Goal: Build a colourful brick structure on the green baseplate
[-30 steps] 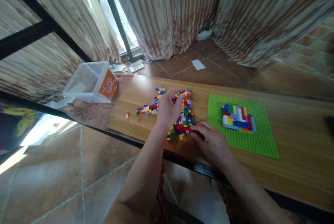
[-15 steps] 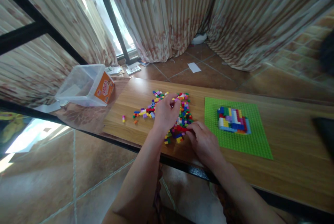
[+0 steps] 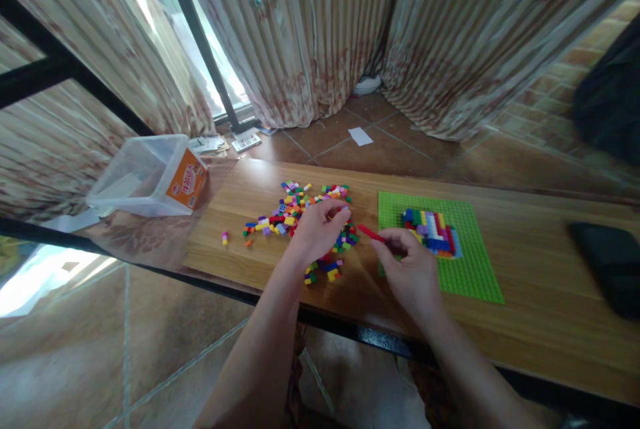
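My right hand (image 3: 413,272) pinches a long red toy brick (image 3: 371,234) by one end, raised between the loose pile and the green baseplate (image 3: 480,272). My left hand (image 3: 320,228) hovers over the pile of small coloured bricks (image 3: 290,221), thumb and forefinger pressed together. A speck of light purple shows at its fingertips, too small to tell whether it is held. On the baseplate sits a low build of multicoloured bricks (image 3: 435,232), partly covered by my right hand.
A clear plastic bin (image 3: 143,172) with an orange label stands off the far left end of the wooden table (image 3: 530,322). One pink-and-yellow piece (image 3: 225,238) lies apart on the left. At the right is a dark flat object (image 3: 607,266).
My right hand has lifted the red brick out of the pile and moved right toward the baseplate. My left hand stays over the pile. The view has shifted slightly right.
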A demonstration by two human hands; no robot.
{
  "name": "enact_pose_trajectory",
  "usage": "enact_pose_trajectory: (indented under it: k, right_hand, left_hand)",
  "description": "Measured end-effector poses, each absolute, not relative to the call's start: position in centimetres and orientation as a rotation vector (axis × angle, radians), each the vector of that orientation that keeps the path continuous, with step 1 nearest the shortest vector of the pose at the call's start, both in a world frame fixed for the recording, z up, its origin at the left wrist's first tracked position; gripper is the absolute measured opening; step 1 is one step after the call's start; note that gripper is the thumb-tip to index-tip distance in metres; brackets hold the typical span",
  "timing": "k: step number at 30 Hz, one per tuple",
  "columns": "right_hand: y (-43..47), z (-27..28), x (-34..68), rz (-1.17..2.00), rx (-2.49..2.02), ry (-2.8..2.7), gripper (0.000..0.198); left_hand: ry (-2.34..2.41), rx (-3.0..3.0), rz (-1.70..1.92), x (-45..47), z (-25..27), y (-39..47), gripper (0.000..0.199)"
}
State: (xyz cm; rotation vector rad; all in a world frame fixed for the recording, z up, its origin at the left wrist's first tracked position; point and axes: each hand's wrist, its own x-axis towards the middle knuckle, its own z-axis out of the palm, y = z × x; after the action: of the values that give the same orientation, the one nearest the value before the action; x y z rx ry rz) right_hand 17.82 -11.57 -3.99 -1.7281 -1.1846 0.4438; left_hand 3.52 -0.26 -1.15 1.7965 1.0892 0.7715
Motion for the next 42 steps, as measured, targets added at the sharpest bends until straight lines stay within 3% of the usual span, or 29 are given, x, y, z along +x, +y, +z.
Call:
enact_pose_trajectory:
  k: [16,32,42]
  right_hand:
    - [-12.1,-4.5,17.1,0.194,-1.961,-1.607,0.022]
    - [-12.0,-5.3,12.2,0.153,-1.418,-1.905,0.026]
    - [-11.0,-4.5,8.3,0.144,-1.601,-1.991,0.014]
  left_hand:
    - [1.178,1.463,1.095,1.6,-0.9,1.3,0.020]
    - [1.199,1.328,1.177,0.3,-0.6,1.9,0.018]
    - [1.204,1.364,1.199,0.1,-0.9,1.9,0.021]
